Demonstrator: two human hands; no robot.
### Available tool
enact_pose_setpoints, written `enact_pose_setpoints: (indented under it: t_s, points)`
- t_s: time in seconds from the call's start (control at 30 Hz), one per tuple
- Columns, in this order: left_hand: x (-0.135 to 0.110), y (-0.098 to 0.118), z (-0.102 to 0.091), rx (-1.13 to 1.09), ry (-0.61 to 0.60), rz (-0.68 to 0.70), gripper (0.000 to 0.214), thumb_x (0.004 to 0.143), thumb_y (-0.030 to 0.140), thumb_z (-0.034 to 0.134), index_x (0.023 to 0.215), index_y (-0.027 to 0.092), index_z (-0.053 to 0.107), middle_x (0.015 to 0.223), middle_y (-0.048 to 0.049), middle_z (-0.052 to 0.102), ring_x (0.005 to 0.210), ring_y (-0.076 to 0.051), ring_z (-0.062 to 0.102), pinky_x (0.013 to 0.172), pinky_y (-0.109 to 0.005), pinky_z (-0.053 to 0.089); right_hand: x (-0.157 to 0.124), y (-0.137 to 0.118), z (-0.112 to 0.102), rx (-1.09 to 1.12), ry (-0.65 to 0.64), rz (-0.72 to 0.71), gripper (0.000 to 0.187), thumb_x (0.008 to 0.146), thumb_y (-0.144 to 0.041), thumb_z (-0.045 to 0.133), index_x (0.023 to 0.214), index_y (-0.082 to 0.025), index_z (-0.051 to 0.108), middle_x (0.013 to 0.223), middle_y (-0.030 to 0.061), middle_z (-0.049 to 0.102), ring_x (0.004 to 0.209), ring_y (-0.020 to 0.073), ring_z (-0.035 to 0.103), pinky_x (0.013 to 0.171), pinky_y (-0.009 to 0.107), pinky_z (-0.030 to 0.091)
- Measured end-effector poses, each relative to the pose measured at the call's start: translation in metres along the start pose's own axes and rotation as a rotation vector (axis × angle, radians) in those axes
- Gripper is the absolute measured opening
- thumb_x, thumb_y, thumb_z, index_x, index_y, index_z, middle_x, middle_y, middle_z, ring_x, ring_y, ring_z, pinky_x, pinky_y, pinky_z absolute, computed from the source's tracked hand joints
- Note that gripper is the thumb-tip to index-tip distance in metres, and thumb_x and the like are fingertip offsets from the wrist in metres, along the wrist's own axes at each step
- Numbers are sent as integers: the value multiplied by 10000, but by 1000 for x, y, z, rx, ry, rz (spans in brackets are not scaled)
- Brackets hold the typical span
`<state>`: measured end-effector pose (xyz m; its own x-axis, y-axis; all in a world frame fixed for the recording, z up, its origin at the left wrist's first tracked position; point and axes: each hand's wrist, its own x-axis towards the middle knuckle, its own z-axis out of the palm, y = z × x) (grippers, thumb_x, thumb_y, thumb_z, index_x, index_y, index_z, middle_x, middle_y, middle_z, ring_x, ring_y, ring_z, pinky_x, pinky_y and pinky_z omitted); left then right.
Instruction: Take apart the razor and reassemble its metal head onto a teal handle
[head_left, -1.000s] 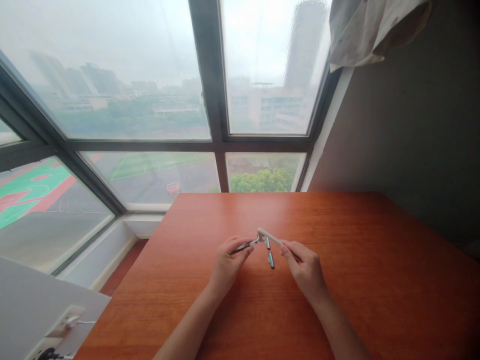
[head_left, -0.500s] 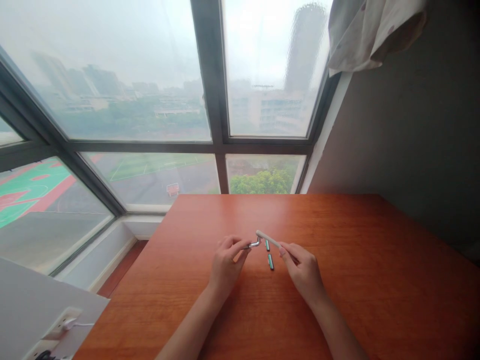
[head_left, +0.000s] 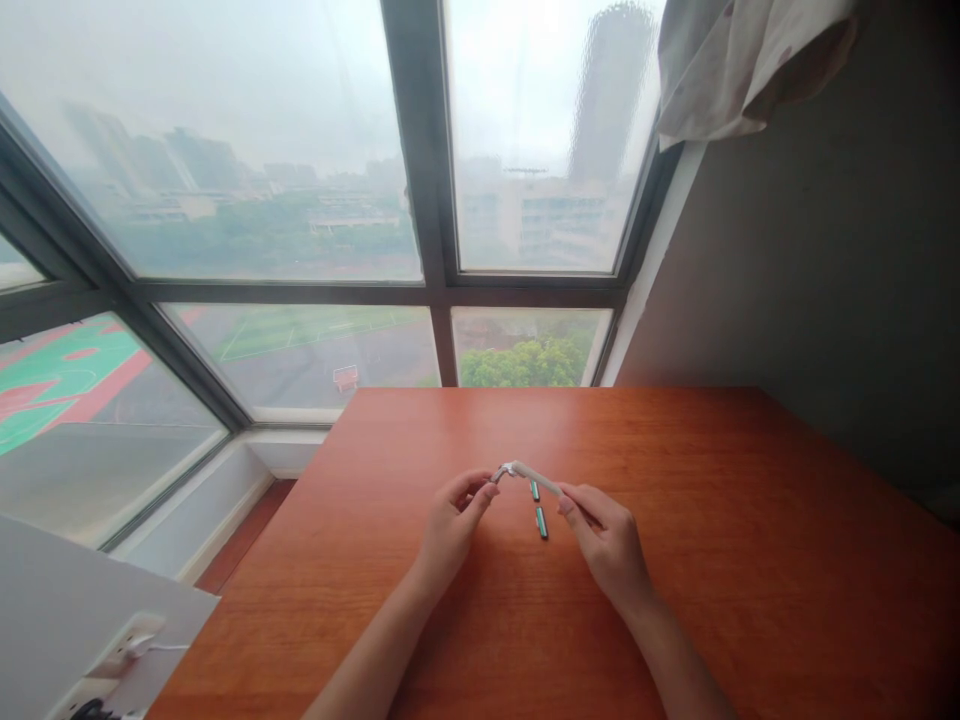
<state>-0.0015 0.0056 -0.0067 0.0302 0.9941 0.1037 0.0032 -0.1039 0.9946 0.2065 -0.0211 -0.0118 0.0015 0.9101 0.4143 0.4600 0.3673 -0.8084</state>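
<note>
Razor (head_left: 503, 471), silver, is just below frame centre, pinched between thumb and fingers of the left hand (head_left: 452, 515). Right hand (head_left: 606, 522) is closed around a pale slim rod (head_left: 537, 478); rod tip at razor head, contact cannot be told. Two green-and-black razor cartridges (head_left: 541, 523) lie on the reddish-brown wooden table (head_left: 750, 530), lower centre, between the hands.

From my end, my left hand (head_left: 448, 515) has turned the silver handle (head_left: 502, 472): lying level past the fingertips (head_left: 488, 490) earlier, it now arches up from them.
</note>
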Motion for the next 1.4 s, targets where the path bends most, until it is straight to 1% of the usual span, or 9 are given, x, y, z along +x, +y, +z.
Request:
enact_pose_setpoints:
  t_s: [0.13,0.23,0.33,0.47,0.63,0.97,1.13,1.27,1.4]
  points:
    - [0,4,2,-68,-58,-97,340,764,425,664,937,134,698,759,-59,659,634,-132,515,573,-229,397,-1,0,1,22,-8,-42,226,912,-309,511,1005,-200,686,841,47,660,763,178,601,659,257,453]
    - [-1,4,3,-127,-117,-162,369,760,455,665,928,129,704,725,-45,633,594,-111,477,537,-217,356,-1,2,2,-5,10,-50,222,912,-302,510,994,-199,690,838,51,663,760,183,602,666,263,457]
    - [-1,3,4,-198,-132,-220,398,763,480,656,936,124,701,707,-34,607,560,-95,449,505,-212,315,0,5,3,-32,25,-47,229,913,-306,504,990,-202,693,834,52,667,753,187,609,665,264,463]
    - [-2,2,5,-281,-156,-267,435,773,492,645,992,119,691,716,-37,590,540,-83,434,494,-211,296,0,6,2,-57,45,-28,239,915,-314,497,983,-199,695,824,50,670,745,184,618,661,261,471]
    - [-3,3,6,-303,-204,-315,457,761,498,655,1003,112,693,719,-44,581,534,-81,436,491,-205,293,-1,3,3,-33,19,-80,243,913,-316,505,1018,-205,694,873,60,682,787,185,624,691,267,486]
    - [-1,5,3,-309,-128,-284,464,749,500,669,999,109,690,697,-33,580,537,-81,440,498,-206,313,0,6,2,-76,27,-36,254,922,-319,483,985,-194,695,802,55,664,700,176,599,633,260,465]
    - [-2,1,3,-302,-135,-251,404,761,444,679,991,112,687,730,-49,608,571,-88,457,513,-203,325,0,-1,1,26,10,-27,246,917,-326,491,972,-194,690,790,46,659,721,175,613,635,247,475]
    - [-1,-2,2,-293,-110,-217,372,719,411,728,963,133,686,750,-50,639,619,-107,499,573,-218,368,1,-3,2,39,-13,-39,252,911,-331,501,992,-190,694,800,48,674,734,176,628,650,245,486]
    - [1,-2,0,-264,-51,-199,394,680,409,759,963,144,688,759,-47,651,640,-120,517,607,-231,387,1,-3,2,16,-5,-18,267,918,-340,485,942,-188,703,750,42,674,691,174,628,618,240,478]
